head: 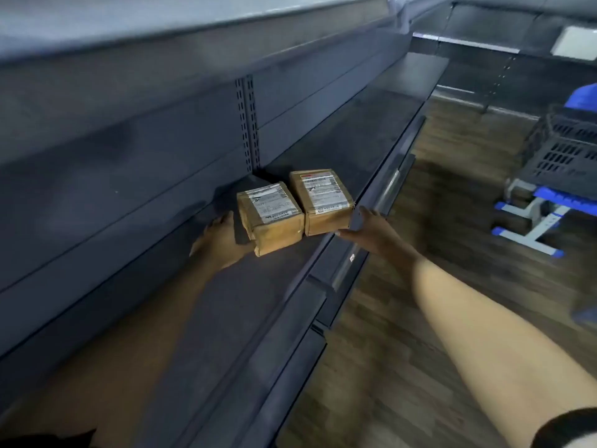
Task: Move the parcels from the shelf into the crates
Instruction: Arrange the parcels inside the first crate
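Two small brown cardboard parcels with white labels sit side by side on the dark grey shelf (349, 137). The left parcel (271, 218) has my left hand (219, 237) pressed against its left side, fingers around its near lower edge. The right parcel (323, 202) sits at the shelf's front edge. My right hand (371, 229) is flat against its right side, fingers spread, thumb under its near corner. Neither parcel is lifted clear of the shelf. A dark slatted crate (565, 147) stands at the far right on a blue and white trolley (536, 218).
The shelf's back panel and a slotted upright (247, 124) rise behind the parcels, and an upper shelf (193, 24) overhangs them. Wood-pattern floor (420, 318) lies to the right. A blue object (581, 95) sits above the crate.
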{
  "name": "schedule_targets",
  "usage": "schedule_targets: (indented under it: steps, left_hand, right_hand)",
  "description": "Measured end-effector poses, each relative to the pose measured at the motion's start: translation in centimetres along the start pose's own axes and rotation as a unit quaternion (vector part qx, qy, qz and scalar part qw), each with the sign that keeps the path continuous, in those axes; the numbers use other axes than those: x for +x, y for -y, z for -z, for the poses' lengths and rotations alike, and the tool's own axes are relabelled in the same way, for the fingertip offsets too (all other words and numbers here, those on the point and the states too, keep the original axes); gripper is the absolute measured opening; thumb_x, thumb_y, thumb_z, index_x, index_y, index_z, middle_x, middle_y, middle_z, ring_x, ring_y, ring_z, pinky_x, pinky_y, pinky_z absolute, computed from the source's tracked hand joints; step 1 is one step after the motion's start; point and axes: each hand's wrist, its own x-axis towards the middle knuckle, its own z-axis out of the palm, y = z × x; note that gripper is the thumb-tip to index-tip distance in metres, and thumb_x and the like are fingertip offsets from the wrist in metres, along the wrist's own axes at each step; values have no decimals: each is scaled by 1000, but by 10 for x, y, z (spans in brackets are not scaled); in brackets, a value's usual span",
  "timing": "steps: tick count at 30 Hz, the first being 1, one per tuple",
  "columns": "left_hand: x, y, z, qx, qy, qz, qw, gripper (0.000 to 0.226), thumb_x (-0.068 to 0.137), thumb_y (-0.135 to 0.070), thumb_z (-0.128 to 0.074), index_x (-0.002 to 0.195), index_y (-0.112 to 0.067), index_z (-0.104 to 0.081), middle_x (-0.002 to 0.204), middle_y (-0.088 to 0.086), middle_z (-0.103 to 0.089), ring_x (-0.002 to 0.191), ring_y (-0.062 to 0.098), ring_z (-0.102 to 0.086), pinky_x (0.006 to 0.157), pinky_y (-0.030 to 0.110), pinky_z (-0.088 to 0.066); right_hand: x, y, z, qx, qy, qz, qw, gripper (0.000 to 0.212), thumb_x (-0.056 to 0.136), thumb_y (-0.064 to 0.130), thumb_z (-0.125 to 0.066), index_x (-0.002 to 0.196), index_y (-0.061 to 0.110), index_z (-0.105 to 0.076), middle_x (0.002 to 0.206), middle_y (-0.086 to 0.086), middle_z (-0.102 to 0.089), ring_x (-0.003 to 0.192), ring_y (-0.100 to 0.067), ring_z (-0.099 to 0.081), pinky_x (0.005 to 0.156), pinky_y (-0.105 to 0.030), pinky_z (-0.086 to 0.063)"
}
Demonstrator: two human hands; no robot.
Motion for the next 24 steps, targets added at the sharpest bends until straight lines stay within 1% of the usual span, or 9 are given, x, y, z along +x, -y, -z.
schedule_targets:
  steps: [2, 5, 9, 11, 14, 17, 18, 21, 24]
  left_hand:
    - [2, -2, -2, -5, 2, 13, 1000, 101, 78, -59, -63, 151, -12, -11, 155, 11, -24, 139, 30, -29, 103, 45, -38]
    - [6, -2, -10, -5, 13, 32, 999, 98, 78, -58, -64, 150, -14, -14, 153, 11, -28, 136, 30, -33, 98, 44, -41]
    - [12, -6, -19, -23, 9, 38, 999, 87, 75, -53, -69, 141, -12, -31, 141, 12, -43, 125, 32, -45, 89, 41, -46]
    - [16, -8, -24, -36, 2, 26, 999, 81, 74, -50, -71, 138, -14, -37, 136, 10, -48, 122, 31, -47, 88, 39, -45]
    - [20, -9, -30, -70, -2, 15, 997, 75, 72, -47, -73, 135, -20, -41, 130, 5, -55, 117, 29, -52, 86, 36, -46]
    - [24, -7, -34, -117, 9, 22, 993, 77, 69, -50, -74, 135, -27, -40, 127, 1, -58, 115, 26, -55, 89, 42, -50]
    - [24, -7, -36, -122, 7, 21, 992, 80, 69, -51, -74, 136, -28, -38, 127, 1, -58, 115, 25, -56, 89, 42, -50]
    - [27, -7, -41, -159, 10, 10, 987, 85, 69, -49, -76, 138, -27, -31, 128, -1, -59, 113, 23, -58, 88, 42, -51]
    - [30, -7, -47, -188, -1, 13, 982, 88, 66, -48, -80, 137, -29, -33, 122, -6, -62, 109, 19, -60, 87, 37, -52]
  right_hand:
    - [8, -1, 1, -1, 0, -5, 1000, 85, 79, 46, -75, 144, 7, -35, 144, -15, -44, 131, -32, -42, 95, -34, -40]
    - [22, -8, -1, 44, 20, -20, 999, 88, 73, 44, -80, 144, 15, -38, 144, -11, -46, 128, -29, -47, 96, -35, -42]
    - [38, -12, -7, 79, 46, 6, 996, 71, 68, 39, -85, 128, 19, -54, 127, -3, -61, 115, -22, -58, 96, -36, -48]
    - [44, -15, -11, 112, 46, 5, 993, 70, 65, 35, -87, 125, 20, -54, 122, 0, -65, 110, -18, -60, 94, -33, -48]
    - [49, -17, -16, 155, 47, 2, 987, 73, 63, 31, -89, 126, 20, -54, 118, 3, -67, 110, -17, -61, 97, -35, -48]
    - [52, -19, -17, 180, 37, 9, 983, 68, 65, 28, -88, 123, 23, -55, 106, 12, -63, 104, -11, -59, 86, -24, -44]
    - [52, -19, -17, 185, 35, 10, 982, 67, 65, 28, -87, 123, 23, -54, 105, 13, -62, 102, -10, -58, 83, -22, -42]
    - [53, -19, -19, 210, 36, 11, 977, 68, 67, 25, -87, 126, 22, -54, 110, 10, -64, 103, -10, -60, 83, -20, -43]
    - [54, -18, -22, 223, 37, 9, 974, 67, 66, 21, -87, 125, 19, -56, 109, 8, -65, 102, -10, -61, 79, -15, -43]
